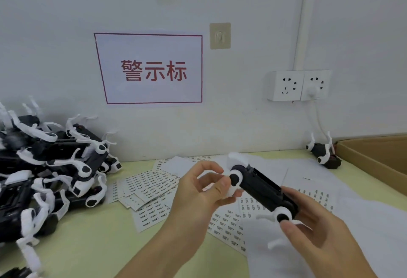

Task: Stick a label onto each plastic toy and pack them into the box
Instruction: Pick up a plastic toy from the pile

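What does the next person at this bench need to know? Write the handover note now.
Left hand and right hand both grip one black-and-white toy above the label sheets. No label can be seen on it. Pile of toys waits at left; one toy lies by the cardboard box at right, whose inside is out of view. Left: label the held toy, pack it, work through the pile.

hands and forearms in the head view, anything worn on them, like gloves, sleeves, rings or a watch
Nothing worn shows: the left hand and right hand are bare, with no gloves, rings or watch visible. Both forearms are uncovered as far as the bottom edge of the frame, with no sleeve in sight.
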The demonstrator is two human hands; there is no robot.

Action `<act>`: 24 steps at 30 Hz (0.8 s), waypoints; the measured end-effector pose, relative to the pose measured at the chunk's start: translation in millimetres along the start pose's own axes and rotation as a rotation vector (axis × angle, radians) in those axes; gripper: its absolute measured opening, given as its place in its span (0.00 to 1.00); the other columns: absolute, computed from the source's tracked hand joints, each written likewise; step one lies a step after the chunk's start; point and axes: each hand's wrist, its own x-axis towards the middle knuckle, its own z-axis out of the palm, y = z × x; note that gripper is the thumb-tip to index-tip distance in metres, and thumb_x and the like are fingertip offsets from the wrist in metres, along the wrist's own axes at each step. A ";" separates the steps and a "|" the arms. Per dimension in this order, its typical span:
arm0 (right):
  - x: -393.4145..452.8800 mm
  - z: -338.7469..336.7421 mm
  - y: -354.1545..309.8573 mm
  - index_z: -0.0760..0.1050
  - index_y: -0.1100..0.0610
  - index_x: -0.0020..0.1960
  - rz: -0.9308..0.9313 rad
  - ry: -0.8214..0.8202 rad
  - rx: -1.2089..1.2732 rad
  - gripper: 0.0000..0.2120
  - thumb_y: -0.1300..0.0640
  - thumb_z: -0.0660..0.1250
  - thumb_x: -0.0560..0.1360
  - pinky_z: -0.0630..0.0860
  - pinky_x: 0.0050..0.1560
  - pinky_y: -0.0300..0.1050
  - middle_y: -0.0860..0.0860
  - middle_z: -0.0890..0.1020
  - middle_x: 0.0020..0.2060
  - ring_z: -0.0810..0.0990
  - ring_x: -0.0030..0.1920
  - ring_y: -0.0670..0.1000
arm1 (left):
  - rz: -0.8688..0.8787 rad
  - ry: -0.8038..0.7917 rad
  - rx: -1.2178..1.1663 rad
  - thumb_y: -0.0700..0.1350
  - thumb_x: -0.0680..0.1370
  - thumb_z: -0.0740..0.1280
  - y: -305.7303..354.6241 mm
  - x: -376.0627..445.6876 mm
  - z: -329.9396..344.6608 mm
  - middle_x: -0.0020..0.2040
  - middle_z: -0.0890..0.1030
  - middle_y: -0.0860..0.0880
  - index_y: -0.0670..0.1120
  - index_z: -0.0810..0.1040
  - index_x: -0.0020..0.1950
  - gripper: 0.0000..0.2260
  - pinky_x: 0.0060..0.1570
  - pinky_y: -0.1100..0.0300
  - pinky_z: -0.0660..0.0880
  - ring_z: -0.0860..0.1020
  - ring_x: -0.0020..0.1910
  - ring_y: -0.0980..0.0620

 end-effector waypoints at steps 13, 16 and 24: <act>-6.3 5.7 -5.5 0.78 0.41 0.59 -0.094 -0.011 -0.251 0.28 0.41 0.72 0.59 0.77 0.41 0.31 0.37 0.83 0.47 0.83 0.43 0.45 | 0.773 -0.341 1.549 0.57 0.77 0.68 -13.6 -2.1 -7.0 0.71 0.71 0.60 0.57 0.69 0.72 0.24 0.75 0.54 0.50 0.62 0.76 0.60; -8.3 8.6 -6.4 0.76 0.40 0.62 -0.103 -0.053 -0.266 0.31 0.40 0.72 0.59 0.79 0.41 0.35 0.37 0.83 0.51 0.82 0.47 0.43 | 0.840 -0.404 1.584 0.53 0.76 0.69 -12.1 -1.6 -6.3 0.57 0.81 0.58 0.54 0.74 0.66 0.19 0.67 0.53 0.70 0.79 0.59 0.55; -2.8 0.9 3.7 0.70 0.40 0.66 -0.125 0.014 -0.456 0.25 0.51 0.71 0.71 0.74 0.48 0.32 0.30 0.79 0.54 0.75 0.57 0.32 | 0.571 -0.034 1.762 0.58 0.74 0.71 -0.2 18.5 -38.5 0.54 0.79 0.57 0.58 0.75 0.63 0.19 0.58 0.55 0.63 0.75 0.56 0.53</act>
